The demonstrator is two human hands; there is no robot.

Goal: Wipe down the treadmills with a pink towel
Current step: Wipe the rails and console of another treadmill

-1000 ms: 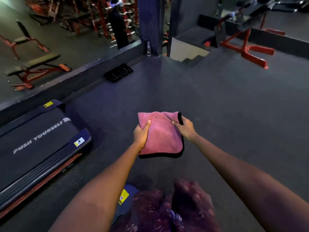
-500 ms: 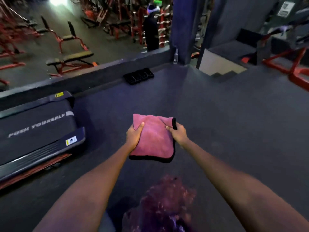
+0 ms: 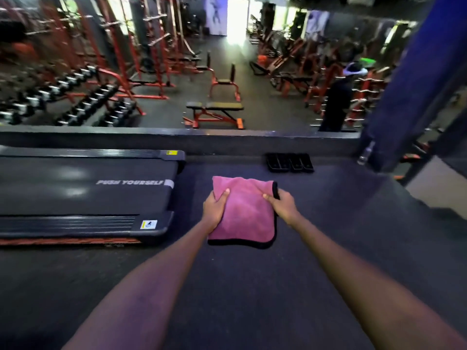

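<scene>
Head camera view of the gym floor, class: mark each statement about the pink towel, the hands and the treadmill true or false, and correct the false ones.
1. Both hands, left hand and right hand, hold the folded pink towel with black edging. True.
2. The towel lies flat on the belt of the black treadmill marked PUSH YOURSELF. False: it is held up in the air, to the right of the treadmill.
3. The treadmill lies to the person's left. True.
4. The towel's edging is white. False: it is black.
5. A red-framed flat bench with black pads stands beyond the dark ledge. True.
</scene>
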